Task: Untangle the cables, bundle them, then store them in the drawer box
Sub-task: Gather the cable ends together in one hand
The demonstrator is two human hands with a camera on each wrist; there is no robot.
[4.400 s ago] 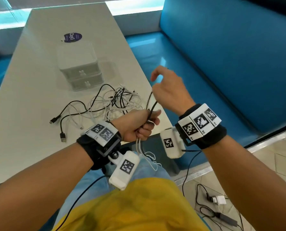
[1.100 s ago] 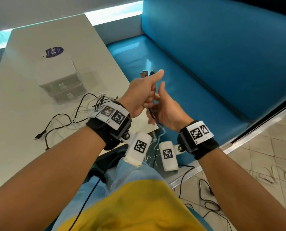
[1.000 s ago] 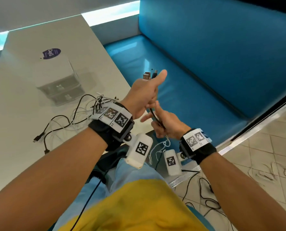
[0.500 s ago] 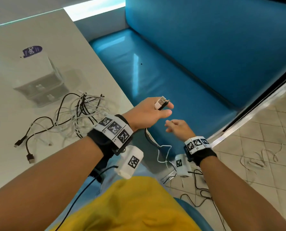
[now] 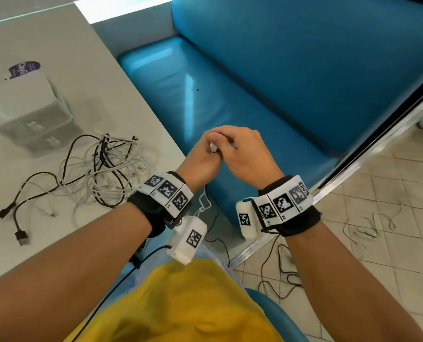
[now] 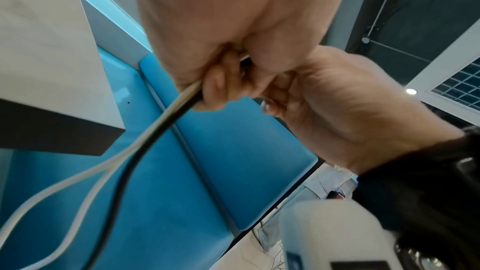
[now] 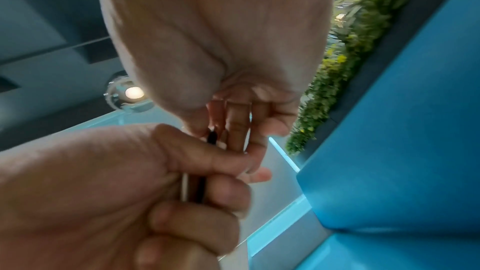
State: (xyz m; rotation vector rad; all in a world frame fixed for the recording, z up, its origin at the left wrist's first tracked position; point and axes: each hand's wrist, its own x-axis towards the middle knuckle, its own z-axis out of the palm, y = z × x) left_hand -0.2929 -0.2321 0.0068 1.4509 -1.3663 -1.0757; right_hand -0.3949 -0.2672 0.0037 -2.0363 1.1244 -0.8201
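My left hand (image 5: 205, 154) and right hand (image 5: 232, 146) meet in the air over the blue bench, just off the table's right edge. The left hand (image 6: 207, 81) grips a white and a black cable (image 6: 166, 118) in its fist, and both trail down towards my lap. The right hand (image 7: 233, 122) curls its fingers over the cables' (image 7: 201, 186) upper ends, where a white connector (image 5: 213, 147) peeks out. A tangle of black and white cables (image 5: 104, 169) lies on the table. The white drawer box (image 5: 30, 124) stands behind it, both drawers closed.
The pale table (image 5: 57, 58) carries a purple sticker (image 5: 24, 69) at the back. The blue bench (image 5: 230, 95) fills the right side, with a metal rail along its edge. On the tiled floor lie black wires (image 5: 279, 267) and thin white cords (image 5: 363, 228).
The right hand rose from below the left hand and now closes over the cable ends there. The connectors that stuck out of the left hand are now mostly covered.
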